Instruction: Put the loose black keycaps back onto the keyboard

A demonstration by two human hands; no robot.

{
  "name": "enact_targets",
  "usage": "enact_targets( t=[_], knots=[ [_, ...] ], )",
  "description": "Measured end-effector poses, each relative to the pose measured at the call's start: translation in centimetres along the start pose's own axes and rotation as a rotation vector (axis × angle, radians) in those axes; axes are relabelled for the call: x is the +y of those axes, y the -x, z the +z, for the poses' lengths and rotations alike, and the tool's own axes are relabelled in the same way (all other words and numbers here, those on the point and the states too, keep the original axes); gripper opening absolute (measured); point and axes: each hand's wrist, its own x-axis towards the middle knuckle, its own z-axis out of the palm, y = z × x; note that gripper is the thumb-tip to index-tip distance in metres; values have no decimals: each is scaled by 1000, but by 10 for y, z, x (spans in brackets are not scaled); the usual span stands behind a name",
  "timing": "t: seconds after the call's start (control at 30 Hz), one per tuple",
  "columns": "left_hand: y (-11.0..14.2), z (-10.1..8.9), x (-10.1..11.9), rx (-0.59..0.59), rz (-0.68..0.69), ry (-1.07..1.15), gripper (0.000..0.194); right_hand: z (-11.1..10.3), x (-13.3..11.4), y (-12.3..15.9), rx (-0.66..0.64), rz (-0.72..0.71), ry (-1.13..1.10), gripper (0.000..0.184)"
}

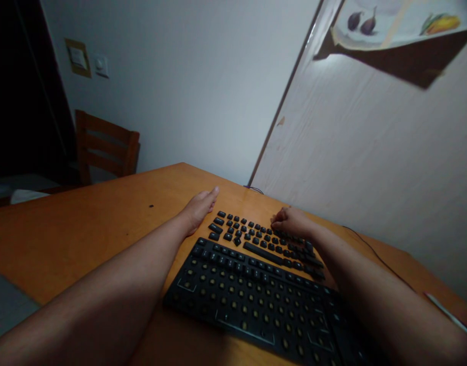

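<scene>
A black keyboard [252, 305] lies tilted across the front of the table, most of its key posts bare, with keycaps still on its upper rows. Beyond it, loose black keycaps [258, 234] are laid out in rows, a long space bar [262, 252] among them. My left hand [200, 209] rests on its edge on the table, left of the loose keycaps, fingers outstretched and holding nothing visible. Over the far right part of the rows, my right hand [288, 221] has its fingers bent and pinched together at the keycaps. Whatever is between those fingertips is hidden.
The wooden table [142, 208] meets a wall at the back right. A dark cable [374, 249] runs along its right side, and a small dark piece [151, 206] lies at the left. Behind stands a wooden chair [107, 145]. A picture [401, 30] hangs at upper right.
</scene>
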Motion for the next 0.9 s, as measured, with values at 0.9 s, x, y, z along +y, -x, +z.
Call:
enact_targets(
  t=[0.9],
  knots=[
    [-4, -1, -2, -25, 22, 0, 53, -13, -89, 162, 157, -349, -117, 5]
  ],
)
